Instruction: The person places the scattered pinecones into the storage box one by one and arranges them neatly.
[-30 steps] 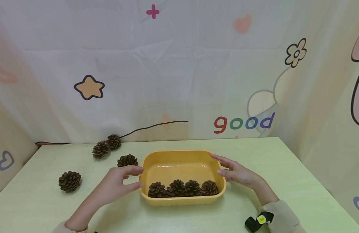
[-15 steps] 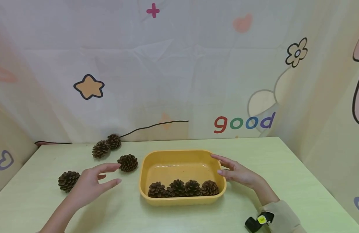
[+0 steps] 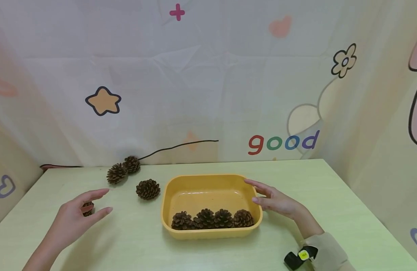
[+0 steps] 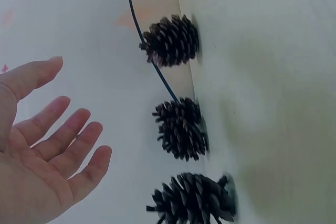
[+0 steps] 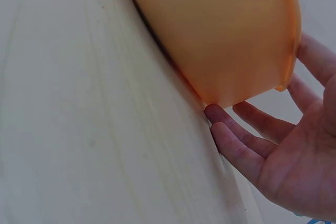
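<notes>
My left hand (image 3: 72, 222) hovers over the left of the table, thumb and fingers spread apart and nothing in them. Partly hidden behind it in the head view is a brown pine cone (image 3: 89, 209). In the left wrist view, that hand (image 4: 55, 150) is apart from the pine cones, the nearest cone (image 4: 191, 200) being at the bottom. My right hand (image 3: 279, 201) holds the right end of a yellow plastic basin (image 3: 212, 234), thumb and forefinger at its rim. Its other fingers (image 5: 239, 148) lie against the basin's outer wall. Several pine cones (image 3: 223, 219) line the basin's near side.
One pine cone (image 3: 148, 189) lies just left of the basin. Two more cones (image 3: 117, 173) touch near the table's back edge, by the printed curtain (image 3: 208, 94). A black wrist strap with a camera (image 3: 298, 258) sits at the right sleeve.
My left hand has moved left from beside the basin's left end, past a pine cone, to the farthest left cone. The right hand and the basin stay in place.
</notes>
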### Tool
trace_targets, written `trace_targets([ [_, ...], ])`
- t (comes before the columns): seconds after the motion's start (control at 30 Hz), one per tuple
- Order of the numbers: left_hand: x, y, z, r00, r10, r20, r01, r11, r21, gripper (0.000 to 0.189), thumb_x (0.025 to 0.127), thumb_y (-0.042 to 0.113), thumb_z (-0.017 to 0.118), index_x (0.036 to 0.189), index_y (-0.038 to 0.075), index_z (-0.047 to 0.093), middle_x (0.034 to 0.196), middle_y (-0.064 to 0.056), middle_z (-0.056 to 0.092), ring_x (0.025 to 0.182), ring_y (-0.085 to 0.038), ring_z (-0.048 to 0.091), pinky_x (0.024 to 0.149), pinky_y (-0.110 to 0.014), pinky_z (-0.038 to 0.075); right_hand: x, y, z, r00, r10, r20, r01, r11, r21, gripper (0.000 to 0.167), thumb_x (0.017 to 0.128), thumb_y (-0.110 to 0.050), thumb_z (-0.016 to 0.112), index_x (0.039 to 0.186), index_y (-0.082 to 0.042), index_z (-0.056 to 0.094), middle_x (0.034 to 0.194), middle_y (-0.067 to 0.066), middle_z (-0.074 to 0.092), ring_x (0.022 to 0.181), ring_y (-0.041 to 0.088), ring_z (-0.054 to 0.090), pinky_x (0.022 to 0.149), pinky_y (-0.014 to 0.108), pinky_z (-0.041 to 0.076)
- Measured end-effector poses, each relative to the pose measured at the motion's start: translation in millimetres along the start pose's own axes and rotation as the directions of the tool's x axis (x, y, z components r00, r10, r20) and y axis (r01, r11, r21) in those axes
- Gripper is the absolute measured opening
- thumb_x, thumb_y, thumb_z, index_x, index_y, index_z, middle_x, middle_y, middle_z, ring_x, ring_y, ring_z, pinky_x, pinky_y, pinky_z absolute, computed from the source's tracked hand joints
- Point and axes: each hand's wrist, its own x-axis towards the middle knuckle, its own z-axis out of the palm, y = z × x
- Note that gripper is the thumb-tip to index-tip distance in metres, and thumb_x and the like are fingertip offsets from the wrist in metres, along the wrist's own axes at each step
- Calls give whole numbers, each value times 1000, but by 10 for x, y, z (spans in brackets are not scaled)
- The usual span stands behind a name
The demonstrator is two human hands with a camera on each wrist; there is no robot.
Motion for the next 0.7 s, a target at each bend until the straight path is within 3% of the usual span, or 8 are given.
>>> trace_targets([
  [0.13,5,-94,-34,1000,-26,-15,26,999,25,57,82,35,67,130,10,50,127,-23,49,106,-46,52,84,-53,45,-10,1,-2,1000,-5,4,4,1000,4,60,93,-16,51,145,-11,22,149,26,5,128,50,23,92,47,45],
  [0.23,11,-154,-47,999,-23,-46,25,999,43,60,81,33,68,131,6,48,130,-25,45,108,-48,47,84,-55,43,-13,4,-3,1000,-5,4,5,1000,9,60,93,-16,51,145,-12,22,148,27,5,128,49,25,92,47,46],
  [0.47,27,-299,-95,993,-75,-86,80,995,56,67,81,34,69,135,4,42,129,-29,42,110,-49,43,81,-56,42,-13,-5,-1,1000,1,-7,-1,1000,-9,60,93,-18,53,145,-13,24,149,25,5,131,51,13,92,50,44],
  [0.7,27,-454,-145,990,-112,-89,121,987,105,71,82,36,66,136,0,38,126,-34,39,103,-50,44,73,-55,41,-4,7,-7,1000,3,-9,-3,1000,-2,60,93,-19,53,145,-14,24,149,25,5,130,50,17,92,49,45],
])
